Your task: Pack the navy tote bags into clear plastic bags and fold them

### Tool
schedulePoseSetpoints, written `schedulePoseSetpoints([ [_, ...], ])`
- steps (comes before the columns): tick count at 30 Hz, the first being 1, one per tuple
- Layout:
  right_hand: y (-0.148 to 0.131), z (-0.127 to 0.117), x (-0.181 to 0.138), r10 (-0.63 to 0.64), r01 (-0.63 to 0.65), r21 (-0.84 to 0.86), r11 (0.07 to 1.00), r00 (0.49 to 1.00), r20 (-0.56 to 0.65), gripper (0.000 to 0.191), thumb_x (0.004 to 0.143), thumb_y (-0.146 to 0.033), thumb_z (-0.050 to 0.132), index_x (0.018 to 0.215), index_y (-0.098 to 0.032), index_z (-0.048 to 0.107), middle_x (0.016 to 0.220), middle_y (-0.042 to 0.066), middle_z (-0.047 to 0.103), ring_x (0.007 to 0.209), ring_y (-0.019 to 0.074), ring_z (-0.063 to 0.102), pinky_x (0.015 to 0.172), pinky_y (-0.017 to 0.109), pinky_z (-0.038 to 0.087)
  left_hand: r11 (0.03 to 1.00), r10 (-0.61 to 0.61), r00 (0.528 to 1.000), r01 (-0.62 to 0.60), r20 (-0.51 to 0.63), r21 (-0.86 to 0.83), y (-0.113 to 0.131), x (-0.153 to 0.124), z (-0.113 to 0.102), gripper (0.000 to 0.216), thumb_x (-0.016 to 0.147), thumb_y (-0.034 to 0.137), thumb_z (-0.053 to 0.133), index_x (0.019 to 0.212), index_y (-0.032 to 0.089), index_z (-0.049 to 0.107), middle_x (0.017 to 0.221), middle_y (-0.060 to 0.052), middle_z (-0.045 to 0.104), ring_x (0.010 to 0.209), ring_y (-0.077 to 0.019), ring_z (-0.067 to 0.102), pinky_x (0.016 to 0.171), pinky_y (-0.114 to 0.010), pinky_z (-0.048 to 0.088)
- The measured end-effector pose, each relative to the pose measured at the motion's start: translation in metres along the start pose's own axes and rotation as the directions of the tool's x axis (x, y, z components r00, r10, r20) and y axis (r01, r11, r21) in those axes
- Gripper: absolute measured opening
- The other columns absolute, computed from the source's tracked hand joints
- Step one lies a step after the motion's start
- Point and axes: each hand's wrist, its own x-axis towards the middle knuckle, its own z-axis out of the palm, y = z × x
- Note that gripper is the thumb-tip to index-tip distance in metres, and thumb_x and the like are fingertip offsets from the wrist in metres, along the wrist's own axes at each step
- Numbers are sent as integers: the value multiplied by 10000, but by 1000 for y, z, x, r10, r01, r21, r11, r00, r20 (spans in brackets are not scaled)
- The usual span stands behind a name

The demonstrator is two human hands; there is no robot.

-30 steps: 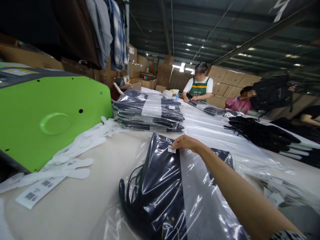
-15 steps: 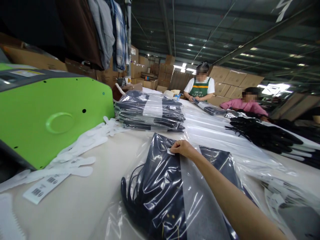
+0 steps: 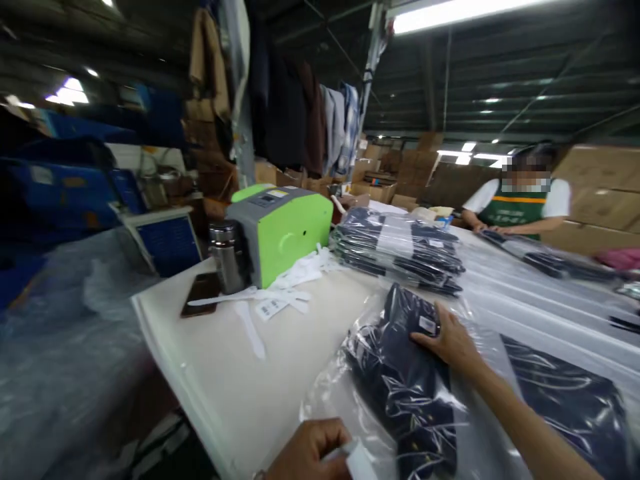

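Observation:
A folded dark garment in a clear plastic bag [image 3: 410,387] lies on the table in front of me. On its upper part is a small white barcode label [image 3: 427,325]. My right hand [image 3: 453,340] rests on the bag beside that label, thumb and fingers spread around it, holding nothing. At the bottom edge, my left hand [image 3: 313,450] is closed on a white paper strip [image 3: 361,461], partly cut off by the frame. Behind the bag sits a stack of bagged dark garments [image 3: 395,247].
A green and grey machine [image 3: 293,233] stands at the left, with white backing strips [image 3: 300,270] in front. Near it are a metal flask [image 3: 226,257] and a phone [image 3: 203,293]. Across the table, a person in a green apron [image 3: 517,207] handles another bagged garment.
My view has swung left. My right hand has gone from pinching the label to lying spread beside it on the bag. My left hand has come into view with the white strip.

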Motion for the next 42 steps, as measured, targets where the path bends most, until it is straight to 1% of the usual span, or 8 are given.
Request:
schedulePoseSetpoints([
  [4, -2, -23, -27, -78, 89, 78, 993, 987, -140, 1131, 725, -822, 511, 1483, -6, 319, 1455, 286, 456, 1332, 433, 450, 1073, 558, 407, 963, 151, 952, -202, -267, -176, 5, 0, -36, 450, 753, 561, 714, 944, 165, 615, 774, 15, 607, 632, -99, 516, 579, -208, 384],
  [8, 15, -60, -73, -30, 43, 153, 987, 996, -83, 1113, 715, -829, 531, 1509, -76, 327, 1446, 243, 497, 1265, 417, 537, 1028, 553, 468, 986, 166, 687, -106, -707, 129, 31, 24, -111, 385, 827, 420, 637, 1114, 167, 591, 858, -26, 665, 682, -139, 619, 588, -228, 476],
  [12, 58, -90, -121, 59, -43, 193, 980, 995, -76, 1081, 679, -797, 592, 1492, -116, 383, 1388, 239, 558, 1151, 441, 617, 927, 588, 529, 965, 204, 546, 27, -812, 261, 65, 59, -172, 505, 853, 324, 608, 1263, 52, 496, 1141, -211, 656, 968, -262, 680, 796, -371, 555],
  [15, 92, -119, -162, 156, -134, 165, 977, 979, -134, 970, 725, -760, 565, 1478, -164, 426, 1335, 247, 597, 1127, 446, 627, 901, 589, 533, 909, 323, 484, 79, -813, 408, 76, 68, -174, 642, 831, 264, 621, 1381, 20, 397, 1436, -288, 452, 1371, -340, 431, 1117, -481, 371],
  [21, 93, -158, -254, 194, -205, -66, 977, 971, -137, 823, 910, -646, 341, 1472, -47, 387, 1519, 235, 409, 1415, 362, 379, 1151, 556, 330, 447, 718, 612, -42, -331, 894, 68, 94, -72, 670, 899, 394, 548, 1466, 78, 379, 1595, -218, 265, 1505, -332, 165, 1220, -497, 185],
  [27, 46, -118, -304, 251, -248, -263, 932, 968, -24, 730, 986, -600, 265, 1514, -103, 342, 1600, 132, 295, 1503, 286, 194, 1213, 564, 175, 53, 566, 792, -311, 228, 949, 33, 112, 45, 713, 931, 616, 433, 1516, 215, 353, 1634, -120, 225, 1512, -345, 146, 1186, -599, 211],
  [33, 31, -106, -332, 281, -279, -215, 936, 959, -24, 735, 1002, -588, 242, 1504, -67, 371, 1593, 140, 300, 1503, 276, 190, 1233, 509, 170, -28, 479, 834, -295, 272, 955, -10, 120, 36, 625, 983, 555, 339, 1529, 251, 320, 1629, -65, 248, 1515, -300, 162, 1207, -554, 201],
  [42, 28, -133, -385, 380, -364, -122, 923, 913, 150, 797, 959, -671, 305, 1517, -104, 355, 1597, 135, 270, 1494, 286, 218, 1221, 531, 201, -22, 457, 880, -130, 126, 991, -17, 87, 10, 684, 955, 550, 299, 1553, 223, 242, 1644, -89, 168, 1517, -299, 148, 1192, -591, 188],
])
